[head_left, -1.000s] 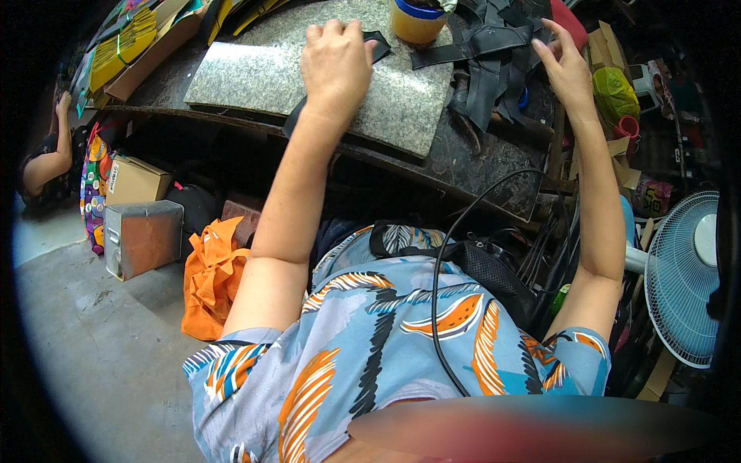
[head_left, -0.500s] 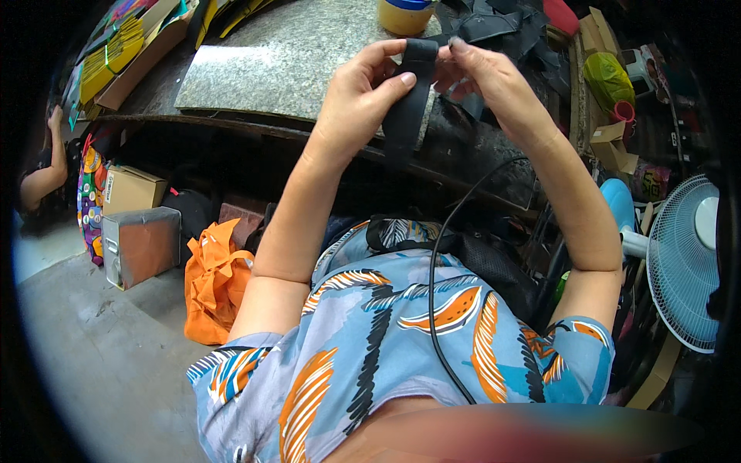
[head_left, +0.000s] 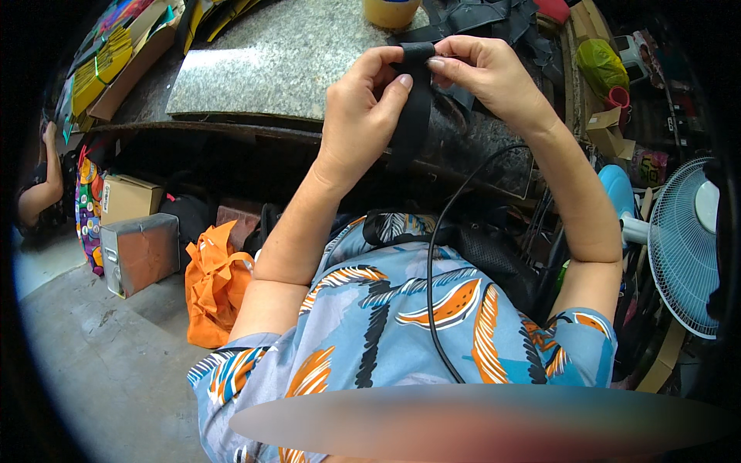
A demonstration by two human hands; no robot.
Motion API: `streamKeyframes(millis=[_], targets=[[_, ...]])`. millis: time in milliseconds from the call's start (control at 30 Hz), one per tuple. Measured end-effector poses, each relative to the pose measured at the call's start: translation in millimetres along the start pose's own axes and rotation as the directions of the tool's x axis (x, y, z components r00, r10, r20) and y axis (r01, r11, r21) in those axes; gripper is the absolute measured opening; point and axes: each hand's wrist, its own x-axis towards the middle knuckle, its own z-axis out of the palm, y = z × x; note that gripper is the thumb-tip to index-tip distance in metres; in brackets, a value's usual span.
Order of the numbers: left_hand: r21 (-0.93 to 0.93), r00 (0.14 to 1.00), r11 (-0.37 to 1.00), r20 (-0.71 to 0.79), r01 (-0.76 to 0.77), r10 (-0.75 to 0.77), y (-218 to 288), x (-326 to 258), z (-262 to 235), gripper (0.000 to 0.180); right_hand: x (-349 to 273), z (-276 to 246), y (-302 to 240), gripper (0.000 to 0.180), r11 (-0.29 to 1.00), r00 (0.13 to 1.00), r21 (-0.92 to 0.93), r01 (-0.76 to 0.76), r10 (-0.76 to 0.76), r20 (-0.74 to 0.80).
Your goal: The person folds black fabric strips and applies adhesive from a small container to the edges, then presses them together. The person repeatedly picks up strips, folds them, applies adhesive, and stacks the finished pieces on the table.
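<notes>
A flat black strip (head_left: 414, 108), looking like leather or a similar material, hangs between my hands above the near edge of the workbench. Its top end looks folded over into a loop. My left hand (head_left: 361, 116) is closed on the strip's left edge, thumb in front and fingers behind. On the other side, my right hand (head_left: 490, 85) pinches the upper right edge between thumb and index finger. Whatever small thing may lie in that pinch is too small to make out. Behind my hands, more black pieces (head_left: 482, 19) are heaped on the bench.
A speckled stone slab (head_left: 255, 85) covers the bench's left part, with a yellowish tub (head_left: 390, 11) at its back. Yellow bundles (head_left: 108, 62) sit far left. A fan (head_left: 683, 247) stands right, an orange bag (head_left: 216, 285) and a metal box (head_left: 143, 255) left. Another person's arm (head_left: 50, 174) shows far left.
My right thumb and index finger, raised at the strip's top corner before, now pinch its upper right edge. The view has shifted a little. My left hand keeps its hold.
</notes>
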Motion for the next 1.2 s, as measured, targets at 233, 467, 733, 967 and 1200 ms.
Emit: streamKeyframes(millis=[233,467,733,967,1200], targets=[[-0.414,0.988,0.898,0.099,0.149,-0.119,-5,10,-8,0.019,2,-8,-3,0.02,0.995,0.992,0.076,-0.064,0.056,0.112],[-0.571,0.997,0.818,0.065,0.074,-0.045,-14,11,-1,0.017,-8,20,9,0.022,0.648,0.96,0.709,-0.28,0.207,0.19],[-0.599,0.999,0.8,0.005,-0.027,0.038,-14,15,6,0.014,-17,38,-8,0.041,0.569,0.806,0.613,-0.547,0.556,0.202],[-0.601,0.999,0.799,-0.012,0.031,-0.048,-14,21,-4,0.012,-8,11,16,0.027,0.862,0.861,0.216,-0.458,0.369,0.351],[-0.643,0.981,0.76,-0.062,0.101,-0.182,-22,32,-16,0.013,-6,1,-1,0.042,0.951,0.996,0.296,0.089,-0.086,-0.022]])
